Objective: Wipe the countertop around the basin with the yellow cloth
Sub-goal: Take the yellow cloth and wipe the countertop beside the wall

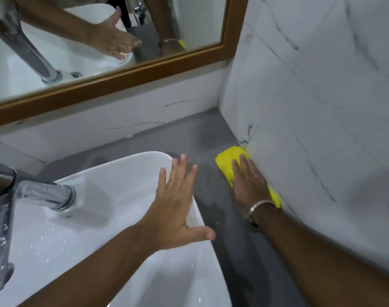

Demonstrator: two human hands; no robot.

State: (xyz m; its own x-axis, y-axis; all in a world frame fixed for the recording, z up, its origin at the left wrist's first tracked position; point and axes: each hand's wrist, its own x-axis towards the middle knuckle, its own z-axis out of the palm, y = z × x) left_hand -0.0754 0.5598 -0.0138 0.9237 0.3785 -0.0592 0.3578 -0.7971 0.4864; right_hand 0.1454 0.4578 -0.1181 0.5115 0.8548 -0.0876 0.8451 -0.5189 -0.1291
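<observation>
The yellow cloth (227, 162) lies flat on the grey countertop (189, 134), pushed against the white marble side wall. My right hand (250, 185) presses down on it with the fingers flat; a silver bangle circles the wrist. The cloth's near end shows behind that wrist. The white basin (113, 180) stands to the left of the cloth. My left hand (178, 202) hovers over the basin's right rim, fingers spread, holding nothing.
A chrome tap (45, 196) rises at the basin's left side. A wood-framed mirror (232, 29) hangs above the white tiled back wall. The marble side wall (322, 107) bounds the narrow strip of counter on the right.
</observation>
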